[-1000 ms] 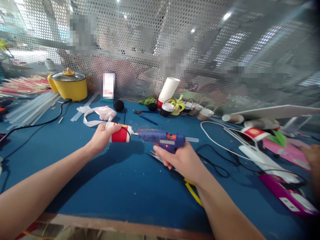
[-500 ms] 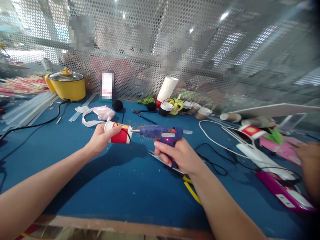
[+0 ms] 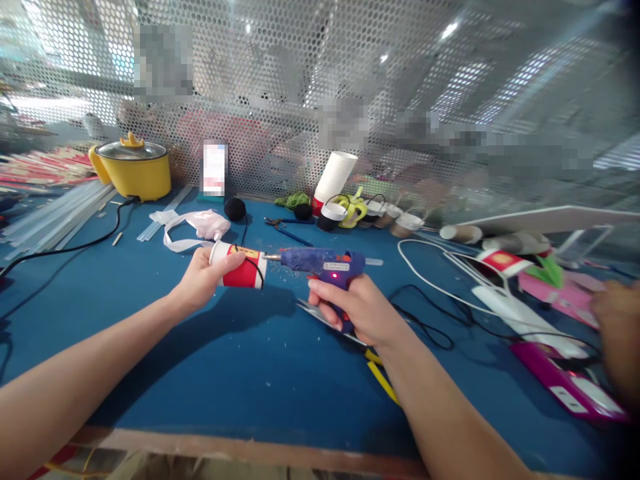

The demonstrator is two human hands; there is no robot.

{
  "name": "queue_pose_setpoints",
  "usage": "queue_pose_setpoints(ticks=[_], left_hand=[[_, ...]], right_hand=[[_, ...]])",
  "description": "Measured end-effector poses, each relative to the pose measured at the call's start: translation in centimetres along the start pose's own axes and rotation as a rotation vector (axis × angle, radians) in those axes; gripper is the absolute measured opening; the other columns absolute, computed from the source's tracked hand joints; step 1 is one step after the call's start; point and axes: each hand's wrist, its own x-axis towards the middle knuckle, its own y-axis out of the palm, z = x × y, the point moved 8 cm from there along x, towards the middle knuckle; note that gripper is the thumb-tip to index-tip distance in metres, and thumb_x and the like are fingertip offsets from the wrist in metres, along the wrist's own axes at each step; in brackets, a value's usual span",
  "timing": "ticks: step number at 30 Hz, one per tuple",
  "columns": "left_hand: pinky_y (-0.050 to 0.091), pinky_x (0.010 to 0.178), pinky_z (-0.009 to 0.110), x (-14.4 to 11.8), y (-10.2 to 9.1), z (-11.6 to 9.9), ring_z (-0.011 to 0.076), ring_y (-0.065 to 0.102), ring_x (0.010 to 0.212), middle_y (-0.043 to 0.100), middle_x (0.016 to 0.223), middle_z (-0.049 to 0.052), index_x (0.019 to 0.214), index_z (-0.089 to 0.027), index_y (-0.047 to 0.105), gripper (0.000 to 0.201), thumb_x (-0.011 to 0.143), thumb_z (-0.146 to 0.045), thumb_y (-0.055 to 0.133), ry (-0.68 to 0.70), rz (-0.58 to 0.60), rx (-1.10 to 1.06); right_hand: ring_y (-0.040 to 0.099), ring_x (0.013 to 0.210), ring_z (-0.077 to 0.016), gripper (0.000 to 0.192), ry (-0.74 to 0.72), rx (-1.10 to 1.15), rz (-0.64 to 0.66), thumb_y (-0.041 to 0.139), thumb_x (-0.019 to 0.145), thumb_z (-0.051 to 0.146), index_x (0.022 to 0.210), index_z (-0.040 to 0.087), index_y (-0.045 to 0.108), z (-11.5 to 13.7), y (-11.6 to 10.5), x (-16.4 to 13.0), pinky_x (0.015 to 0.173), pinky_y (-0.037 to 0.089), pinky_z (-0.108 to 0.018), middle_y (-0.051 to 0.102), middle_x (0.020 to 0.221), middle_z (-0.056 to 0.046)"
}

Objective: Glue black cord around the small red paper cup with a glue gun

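Note:
My left hand (image 3: 199,280) is closed round a red and white paper cup (image 3: 246,272) lying on its side in the air, its base towards the right. Black cord runs across the cup and leads up to a ball of black yarn (image 3: 235,209). In my right hand (image 3: 357,307) is a blue hot glue gun (image 3: 313,261) with a lit red light and a clear glue stick out of its back. The gun's metal nozzle meets the cup near the edge of its base. Scissors with yellow handles (image 3: 383,381) lie under my right hand.
A yellow electric pot (image 3: 140,175) and clear glue sticks (image 3: 55,217) stand at left. White ribbon (image 3: 207,225), pliers (image 3: 287,227) and stacked paper cups (image 3: 336,175) lie towards the back. A purple power strip (image 3: 560,387), cables and another person's hand (image 3: 617,320) are at right.
The cup has shifted very slightly to the right, and the glue gun has tipped a little, its nozzle now closer against the cup's base edge. Both hands keep their hold.

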Motion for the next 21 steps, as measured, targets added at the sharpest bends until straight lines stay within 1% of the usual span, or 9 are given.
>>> queue_pose_setpoints(ticks=[5,8,14,17,21], left_hand=[[0.045,0.047,0.019,-0.05,-0.05,0.09,0.0106,0.058,0.048,0.068,0.057,0.003,0.061,-0.012,0.066,0.021,0.06,-0.032,0.073,-0.062,-0.065,-0.068],[0.045,0.047,0.019,-0.01,-0.24,0.1,0.0114,0.059,0.049,0.067,0.057,0.003,0.064,-0.011,0.066,0.022,0.059,-0.031,0.073,-0.073,-0.099,-0.084],[0.04,0.043,0.02,0.21,-0.94,0.46,0.0116,0.055,0.045,0.064,0.055,0.003,0.066,-0.011,0.064,0.025,0.061,-0.034,0.071,-0.082,-0.139,-0.015],[0.04,0.045,0.02,0.23,-0.95,0.51,0.0112,0.055,0.047,0.064,0.056,0.003,0.066,-0.01,0.063,0.025,0.059,-0.033,0.071,-0.093,-0.145,-0.048],[0.039,0.045,0.02,0.23,-0.91,0.57,0.0102,0.053,0.044,0.062,0.054,0.002,0.068,-0.009,0.064,0.027,0.06,-0.034,0.07,-0.111,-0.152,-0.054]], right_hand=[[0.039,0.031,-0.0054,0.031,-0.019,-0.066,0.011,0.059,0.074,0.042,0.061,0.014,0.057,0.21,0.11,-0.28,0.034,0.03,-0.019,0.047,0.036,0.005],[0.039,0.031,-0.0055,0.031,-0.021,-0.103,0.017,0.059,0.075,0.042,0.061,0.014,0.057,0.4,0.24,-0.42,0.035,0.032,-0.019,0.047,0.036,0.005],[0.039,0.031,-0.0054,0.031,-0.007,-0.113,0.035,0.058,0.075,0.041,0.061,0.015,0.056,0.44,0.41,-0.49,0.035,0.033,-0.02,0.047,0.036,0.005],[0.039,0.031,-0.0057,0.031,-0.018,-0.089,0.032,0.058,0.075,0.041,0.061,0.014,0.057,0.42,0.29,-0.49,0.035,0.032,-0.02,0.047,0.036,0.005],[0.04,0.032,-0.0057,0.031,-0.025,-0.101,0.029,0.058,0.076,0.042,0.062,0.014,0.057,0.43,0.21,-0.53,0.035,0.031,-0.019,0.047,0.036,0.005]])
